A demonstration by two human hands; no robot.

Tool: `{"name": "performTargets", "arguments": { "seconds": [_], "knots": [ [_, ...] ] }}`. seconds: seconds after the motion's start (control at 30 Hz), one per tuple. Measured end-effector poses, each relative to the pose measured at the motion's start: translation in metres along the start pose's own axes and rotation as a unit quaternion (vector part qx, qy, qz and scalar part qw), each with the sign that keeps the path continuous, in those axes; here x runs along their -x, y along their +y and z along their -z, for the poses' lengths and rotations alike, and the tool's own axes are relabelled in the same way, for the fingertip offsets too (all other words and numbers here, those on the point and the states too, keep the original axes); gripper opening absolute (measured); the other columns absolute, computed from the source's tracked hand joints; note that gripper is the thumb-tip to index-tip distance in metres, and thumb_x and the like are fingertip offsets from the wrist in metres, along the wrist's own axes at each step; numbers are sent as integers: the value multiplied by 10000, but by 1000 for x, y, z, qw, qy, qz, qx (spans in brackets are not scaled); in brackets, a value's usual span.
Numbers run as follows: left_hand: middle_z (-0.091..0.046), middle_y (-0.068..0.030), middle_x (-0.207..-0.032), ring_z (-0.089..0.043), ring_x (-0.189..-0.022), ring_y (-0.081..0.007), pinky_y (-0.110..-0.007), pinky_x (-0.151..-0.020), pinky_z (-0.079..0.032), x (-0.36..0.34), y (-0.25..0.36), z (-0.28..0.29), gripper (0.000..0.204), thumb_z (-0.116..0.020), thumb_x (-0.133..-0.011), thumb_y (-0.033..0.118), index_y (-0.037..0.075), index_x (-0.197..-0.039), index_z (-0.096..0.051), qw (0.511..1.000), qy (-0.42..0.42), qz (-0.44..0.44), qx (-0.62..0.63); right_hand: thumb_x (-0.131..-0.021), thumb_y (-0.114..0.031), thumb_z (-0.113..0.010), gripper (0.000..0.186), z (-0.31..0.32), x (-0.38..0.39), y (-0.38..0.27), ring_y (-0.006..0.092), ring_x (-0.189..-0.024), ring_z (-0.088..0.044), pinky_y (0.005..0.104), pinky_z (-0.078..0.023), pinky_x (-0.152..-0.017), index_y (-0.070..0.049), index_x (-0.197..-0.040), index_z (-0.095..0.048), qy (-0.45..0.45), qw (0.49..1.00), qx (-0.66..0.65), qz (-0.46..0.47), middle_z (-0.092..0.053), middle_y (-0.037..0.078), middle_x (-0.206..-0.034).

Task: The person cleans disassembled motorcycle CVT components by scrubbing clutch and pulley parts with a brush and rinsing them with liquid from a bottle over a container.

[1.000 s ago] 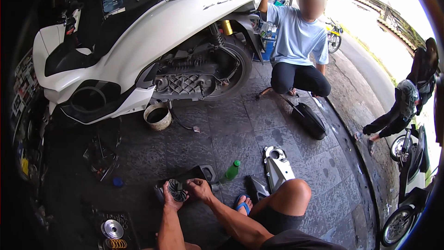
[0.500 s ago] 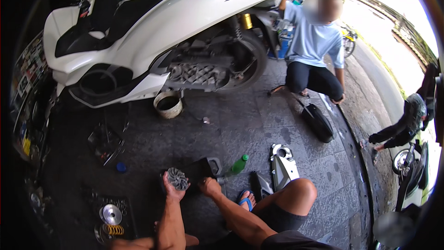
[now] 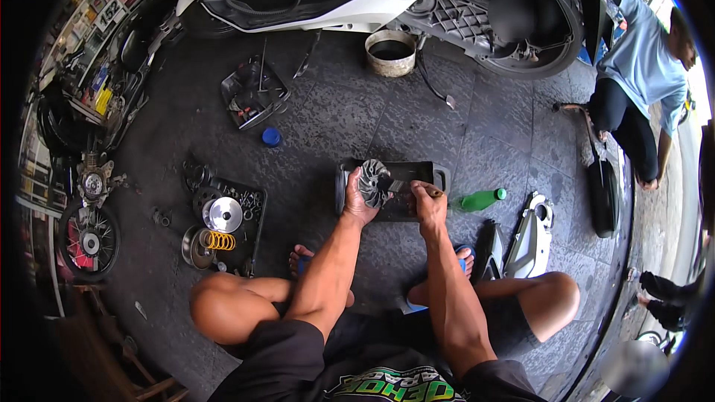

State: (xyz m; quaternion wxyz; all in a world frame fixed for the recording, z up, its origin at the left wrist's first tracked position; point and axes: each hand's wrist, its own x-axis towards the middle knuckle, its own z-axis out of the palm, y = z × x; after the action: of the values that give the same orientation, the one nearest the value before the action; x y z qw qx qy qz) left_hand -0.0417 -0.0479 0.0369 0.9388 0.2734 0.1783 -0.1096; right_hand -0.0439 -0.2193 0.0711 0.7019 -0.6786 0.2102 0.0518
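My left hand grips a round metal pulley disc with curved fan fins, its finned face turned up. In my right hand is a brush, its dark bristle end pointing at the disc. Whether the bristles touch the disc I cannot tell. Both hands are over a dark rectangular tray on the floor between my feet. A green bottle lies just right of the tray.
A white scooter stands ahead, with a round tub by it. At left are a parts tray, a yellow spring and a blue cap. A pale engine cover lies right. A person crouches at far right.
The view has swung down and to the right side things shifted. My right hand has come closer to the disc, and the brush now shows in it. My left hand still holds the disc.
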Motion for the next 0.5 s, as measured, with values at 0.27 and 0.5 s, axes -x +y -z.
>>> {"name": "performTargets", "arguments": {
  "seconds": [0.27, 0.5],
  "knots": [
    [-714, -58, -1030, -676, -940, -241, -428, -817, -517, -11, -10, 13, 510, -460, -900, 569, 164, -1125, -674, 999, 16, -43, 17, -896, -169, -655, 203, -2, 1, -1, 90, -563, -576, 253, -434, -502, 14, -953, -724, -24, 997, -27, -64, -660, 30, -680],
    [-700, -71, -964, -669, -876, -240, -431, -819, -544, -10, 1, 19, 484, -477, -930, 554, 128, -1072, -656, 998, 25, -34, 52, -893, -170, -652, 220, 9, 14, -26, 103, -657, -594, 264, -463, -596, 7, -1007, -711, -138, 984, 103, 47, -674, 36, -745]
  ]
}}
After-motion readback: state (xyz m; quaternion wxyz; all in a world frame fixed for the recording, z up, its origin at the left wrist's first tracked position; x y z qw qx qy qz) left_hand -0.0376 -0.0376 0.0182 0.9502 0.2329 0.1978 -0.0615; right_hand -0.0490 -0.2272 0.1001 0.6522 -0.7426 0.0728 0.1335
